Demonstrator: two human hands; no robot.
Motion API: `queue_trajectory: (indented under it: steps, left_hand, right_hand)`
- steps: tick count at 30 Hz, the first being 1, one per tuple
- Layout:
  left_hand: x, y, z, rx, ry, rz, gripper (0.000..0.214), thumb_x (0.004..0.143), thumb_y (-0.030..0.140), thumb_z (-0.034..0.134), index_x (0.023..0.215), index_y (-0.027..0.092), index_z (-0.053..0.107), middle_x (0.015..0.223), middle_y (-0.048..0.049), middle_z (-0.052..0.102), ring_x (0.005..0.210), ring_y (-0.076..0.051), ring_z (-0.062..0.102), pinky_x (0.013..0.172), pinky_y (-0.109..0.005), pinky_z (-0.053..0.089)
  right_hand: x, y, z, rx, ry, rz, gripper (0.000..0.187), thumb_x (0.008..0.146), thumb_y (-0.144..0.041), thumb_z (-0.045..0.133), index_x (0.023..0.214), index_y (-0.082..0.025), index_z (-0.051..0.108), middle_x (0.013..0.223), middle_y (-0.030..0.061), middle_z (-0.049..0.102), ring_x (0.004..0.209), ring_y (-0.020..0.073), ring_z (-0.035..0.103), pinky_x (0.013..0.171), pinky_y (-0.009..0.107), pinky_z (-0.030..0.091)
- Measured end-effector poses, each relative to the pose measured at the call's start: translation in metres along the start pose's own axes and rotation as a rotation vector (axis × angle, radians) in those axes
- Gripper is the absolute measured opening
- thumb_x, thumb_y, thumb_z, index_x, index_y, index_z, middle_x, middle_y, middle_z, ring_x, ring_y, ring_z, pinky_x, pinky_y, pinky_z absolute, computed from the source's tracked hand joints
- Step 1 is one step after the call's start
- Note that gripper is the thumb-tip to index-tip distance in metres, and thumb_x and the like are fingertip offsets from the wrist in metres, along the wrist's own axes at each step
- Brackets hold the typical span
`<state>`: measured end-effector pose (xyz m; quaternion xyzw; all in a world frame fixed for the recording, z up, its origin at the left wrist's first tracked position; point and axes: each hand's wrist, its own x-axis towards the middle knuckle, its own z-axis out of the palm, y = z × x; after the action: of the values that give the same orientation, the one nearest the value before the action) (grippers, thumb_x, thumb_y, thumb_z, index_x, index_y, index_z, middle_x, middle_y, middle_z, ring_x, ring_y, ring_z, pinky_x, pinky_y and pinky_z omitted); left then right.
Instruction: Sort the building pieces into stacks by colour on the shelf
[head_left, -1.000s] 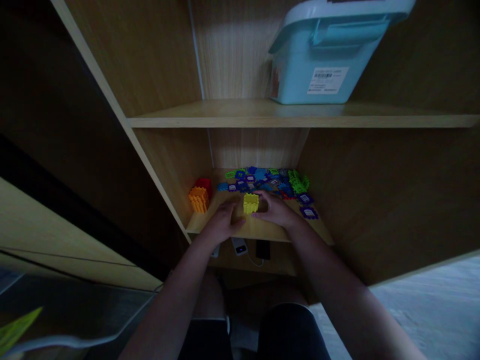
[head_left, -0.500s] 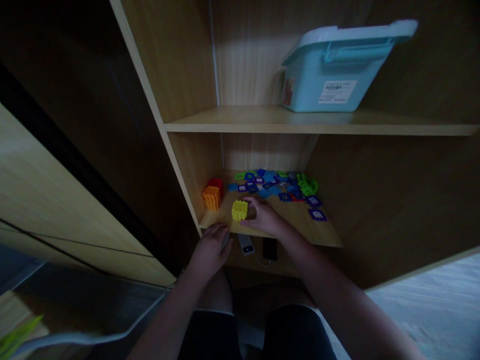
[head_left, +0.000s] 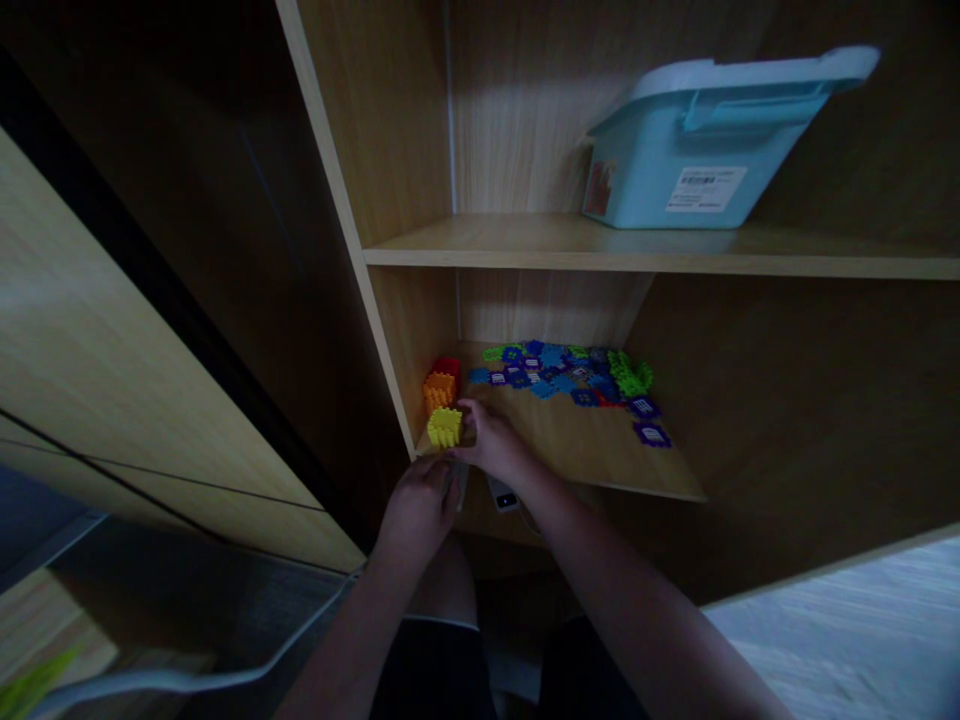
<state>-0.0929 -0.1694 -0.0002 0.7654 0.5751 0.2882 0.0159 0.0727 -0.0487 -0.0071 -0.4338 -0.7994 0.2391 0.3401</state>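
Note:
A small yellow block cube (head_left: 444, 427) stands at the front left corner of the lower shelf (head_left: 600, 460). My right hand (head_left: 491, 440) is closed against its right side, gripping it. Just behind it stand an orange cube (head_left: 439, 389) and a red cube (head_left: 448, 366) along the shelf's left wall. My left hand (head_left: 420, 500) hangs below the shelf's front edge with its fingers curled; whether it holds anything is hidden in the dim light. Several loose blue, purple and green interlocking tiles (head_left: 559, 370) lie at the back of the shelf.
A light blue lidded storage box (head_left: 697, 150) sits on the upper shelf (head_left: 637, 248). A small device with a lit dot (head_left: 504, 495) lies under the lower shelf. A cupboard wall (head_left: 352, 230) rises on the left. My knees are at the bottom.
My right hand has slid the yellow cube left across the shelf to the front left corner. My left hand left the shelf and dropped below its front edge.

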Motion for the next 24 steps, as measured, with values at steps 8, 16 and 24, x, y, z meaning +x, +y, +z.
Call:
queue_trajectory:
  steps: [8,16,24]
  left_hand:
    - [-0.001,-0.007,0.0,0.002,0.075,-0.029,0.021,0.104,0.02,0.055,0.113,0.018,0.074,0.118,-0.014,0.078,0.116,-0.031,0.072,0.105,-0.05,0.062]
    - [-0.002,-0.014,0.005,0.04,0.129,-0.023,0.027,0.102,0.021,0.057,0.124,0.019,0.072,0.128,-0.0149,0.076,0.122,-0.032,0.071,0.11,-0.053,0.061]
    - [-0.002,-0.019,0.009,0.073,0.135,-0.04,0.032,0.104,0.026,0.055,0.131,0.016,0.071,0.136,-0.0183,0.074,0.129,-0.035,0.069,0.113,-0.055,0.06]
  right_hand:
    - [0.003,-0.007,0.013,0.008,0.043,0.028,0.091,0.076,-0.033,0.099,0.151,-0.022,0.05,0.125,0.0148,0.077,0.11,0.0298,0.078,0.095,0.042,0.06]
    - [-0.001,-0.008,0.018,0.019,0.046,0.032,0.084,0.082,-0.029,0.095,0.152,-0.025,0.048,0.127,0.0145,0.079,0.113,0.0303,0.079,0.096,0.044,0.061]
    - [-0.008,-0.01,0.015,0.065,0.061,0.021,0.049,0.086,-0.027,0.091,0.126,-0.027,0.063,0.12,0.0088,0.081,0.111,0.0273,0.08,0.097,0.043,0.062]
